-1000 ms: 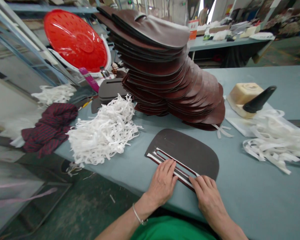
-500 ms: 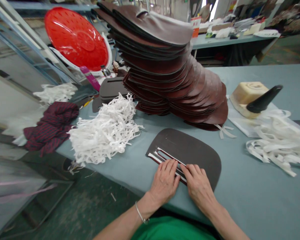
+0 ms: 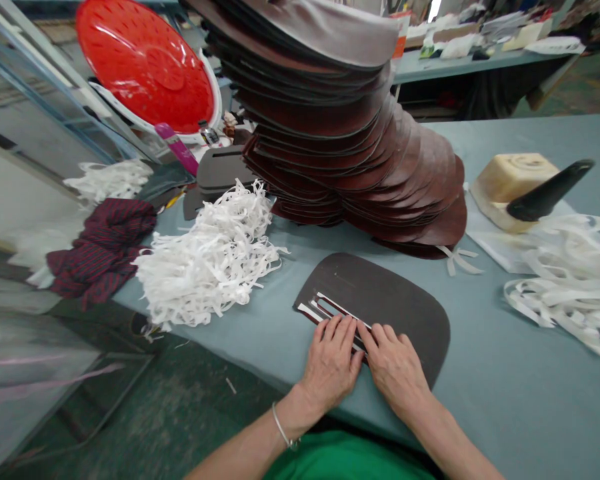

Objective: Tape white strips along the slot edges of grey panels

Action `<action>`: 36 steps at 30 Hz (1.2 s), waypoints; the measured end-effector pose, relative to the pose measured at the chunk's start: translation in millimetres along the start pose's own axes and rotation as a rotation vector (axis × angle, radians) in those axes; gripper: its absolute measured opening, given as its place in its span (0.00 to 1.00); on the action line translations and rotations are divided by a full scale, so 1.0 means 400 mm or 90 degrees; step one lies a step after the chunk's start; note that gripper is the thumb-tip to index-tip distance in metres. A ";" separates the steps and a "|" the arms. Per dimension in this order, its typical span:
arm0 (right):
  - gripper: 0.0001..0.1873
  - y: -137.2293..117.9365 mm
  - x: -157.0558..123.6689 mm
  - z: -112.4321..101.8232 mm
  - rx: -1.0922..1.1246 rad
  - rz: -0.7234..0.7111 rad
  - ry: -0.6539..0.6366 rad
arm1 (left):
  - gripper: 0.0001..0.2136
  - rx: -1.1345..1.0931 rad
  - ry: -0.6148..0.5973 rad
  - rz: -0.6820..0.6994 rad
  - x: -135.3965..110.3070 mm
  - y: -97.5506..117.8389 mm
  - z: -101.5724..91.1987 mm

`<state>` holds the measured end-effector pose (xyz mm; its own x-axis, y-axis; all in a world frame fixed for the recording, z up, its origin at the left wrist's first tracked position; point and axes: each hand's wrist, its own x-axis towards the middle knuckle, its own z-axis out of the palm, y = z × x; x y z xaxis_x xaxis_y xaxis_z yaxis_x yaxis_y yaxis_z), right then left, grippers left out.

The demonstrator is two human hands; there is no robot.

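A dark brown leather piece (image 3: 390,303) lies flat on the grey-blue table (image 3: 505,400), with white tape strips (image 3: 323,307) along a slit near its front edge. My left hand (image 3: 333,363) lies flat on the strips, fingers stretched out and together. Beside it my right hand (image 3: 395,367) presses flat on the same strips, its fingertips touching those of the left. Neither hand grips anything.
A tall leaning stack of brown leather pieces (image 3: 340,127) stands behind. A heap of white strips (image 3: 210,257) lies to the left, another (image 3: 565,280) to the right. A yellowish block with a black tool (image 3: 520,183), a red round lid (image 3: 145,63) and dark red cloth (image 3: 103,247) are around.
My right hand has slid leftward along the strips until it meets the left hand. The left hand stayed almost in place.
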<state>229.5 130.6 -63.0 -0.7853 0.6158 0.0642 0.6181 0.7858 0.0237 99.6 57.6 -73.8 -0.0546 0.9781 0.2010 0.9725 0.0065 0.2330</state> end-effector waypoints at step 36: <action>0.27 -0.013 0.010 -0.018 -0.057 -0.005 0.010 | 0.21 0.071 -0.004 -0.042 0.007 -0.065 -0.041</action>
<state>223.2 128.5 -55.6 -0.7902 0.6078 0.0786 0.6129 0.7820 0.1134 70.4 56.9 -63.6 -0.1185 0.9761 0.1820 0.9859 0.0939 0.1388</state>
